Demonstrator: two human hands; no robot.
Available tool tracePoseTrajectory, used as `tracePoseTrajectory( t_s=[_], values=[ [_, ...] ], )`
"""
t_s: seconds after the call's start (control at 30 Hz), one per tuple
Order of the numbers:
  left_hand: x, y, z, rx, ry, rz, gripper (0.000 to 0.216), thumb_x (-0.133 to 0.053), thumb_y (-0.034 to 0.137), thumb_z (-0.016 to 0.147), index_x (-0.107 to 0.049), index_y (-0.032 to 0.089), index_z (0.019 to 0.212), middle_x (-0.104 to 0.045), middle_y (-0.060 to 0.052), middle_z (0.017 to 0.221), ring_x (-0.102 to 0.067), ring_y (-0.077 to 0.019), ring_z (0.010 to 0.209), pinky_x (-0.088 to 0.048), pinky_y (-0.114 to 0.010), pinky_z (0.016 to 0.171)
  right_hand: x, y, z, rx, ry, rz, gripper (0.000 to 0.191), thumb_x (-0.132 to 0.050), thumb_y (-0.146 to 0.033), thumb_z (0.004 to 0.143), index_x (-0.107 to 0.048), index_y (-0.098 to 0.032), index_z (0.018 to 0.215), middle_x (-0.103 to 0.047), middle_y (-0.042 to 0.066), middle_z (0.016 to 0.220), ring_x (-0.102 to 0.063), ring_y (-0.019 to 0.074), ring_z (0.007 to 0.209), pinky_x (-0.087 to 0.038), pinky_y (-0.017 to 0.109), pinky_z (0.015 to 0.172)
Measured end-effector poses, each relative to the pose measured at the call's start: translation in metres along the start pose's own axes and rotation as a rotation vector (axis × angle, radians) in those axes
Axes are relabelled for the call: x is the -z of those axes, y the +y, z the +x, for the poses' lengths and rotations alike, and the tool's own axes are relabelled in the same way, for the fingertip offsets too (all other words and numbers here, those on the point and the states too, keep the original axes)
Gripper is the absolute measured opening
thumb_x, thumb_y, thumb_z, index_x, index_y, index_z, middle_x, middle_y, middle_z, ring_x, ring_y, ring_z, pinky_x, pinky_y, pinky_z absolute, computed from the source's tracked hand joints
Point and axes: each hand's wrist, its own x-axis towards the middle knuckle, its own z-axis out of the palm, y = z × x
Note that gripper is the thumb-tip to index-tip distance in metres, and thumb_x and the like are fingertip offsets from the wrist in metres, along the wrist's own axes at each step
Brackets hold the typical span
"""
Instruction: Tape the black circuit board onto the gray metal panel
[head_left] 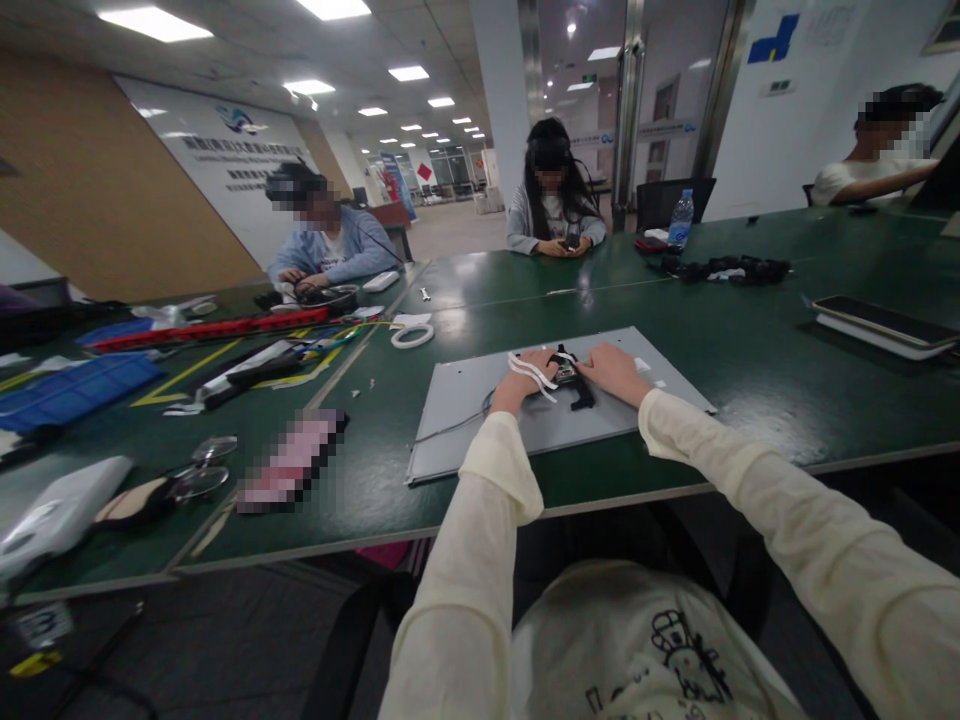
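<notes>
The left hand [529,375], white strips [535,376] across it, holds the left of a black device [580,392] at the grey board's [450,392] middle; the right hand [616,370], fingers curled, touches its right, grip unclear. Beyond the board's far-left corner lies a tape roll [411,345].

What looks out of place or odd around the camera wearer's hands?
Thin white strips lie across the left hand, an odd spot for them; white scraps litter the gray board beside the right hand. No spill shows.
</notes>
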Motion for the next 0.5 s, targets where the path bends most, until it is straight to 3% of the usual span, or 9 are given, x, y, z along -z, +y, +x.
tracePoseTrajectory(
  t_s=[0.13,0.3,0.4,0.5],
  values=[
    [0.006,0.005,-0.003,0.052,-0.017,-0.018,0.038,-0.036,0.025,0.095,-0.053,0.017,0.128,-0.062,-0.011,0.128,-0.059,-0.0217,0.116,-0.042,-0.033,0.099,-0.001,0.004,-0.006,0.015,0.031,0.015,0.035,-0.048,-0.043,0.094,-0.066,-0.013,0.097,-0.064,0.017,0.107,-0.061,0.0254,0.095,-0.042,0.03,0.075],
    [0.008,0.009,-0.011,0.091,0.023,-0.043,0.038,-0.039,0.025,0.094,-0.052,0.018,0.128,-0.064,-0.01,0.126,-0.061,-0.0232,0.113,-0.046,-0.036,0.095,0.001,0.015,-0.012,0.039,0.092,0.134,0.017,-0.053,-0.025,0.088,-0.063,-0.015,0.097,-0.066,0.013,0.1,-0.06,0.0215,0.09,-0.041,0.028,0.074],
    [0.01,0.011,-0.016,0.119,0.114,-0.054,0.044,-0.041,0.021,0.091,-0.047,0.017,0.134,-0.063,-0.01,0.127,-0.061,-0.0224,0.113,-0.046,-0.033,0.096,0.008,0.02,-0.013,0.11,0.191,0.307,0.016,-0.054,-0.02,0.085,-0.063,-0.015,0.097,-0.067,0.009,0.092,-0.06,0.0179,0.084,-0.041,0.026,0.074],
    [0.016,0.017,-0.021,0.142,0.25,-0.023,0.046,-0.043,0.014,0.088,-0.047,0.014,0.134,-0.061,-0.013,0.127,-0.06,-0.0219,0.113,-0.044,-0.031,0.097,0.017,0.014,-0.017,0.175,0.235,0.512,0.02,-0.053,-0.03,0.088,-0.065,-0.015,0.091,-0.068,0.006,0.08,-0.059,0.0153,0.072,-0.042,0.025,0.071]
  ],
)
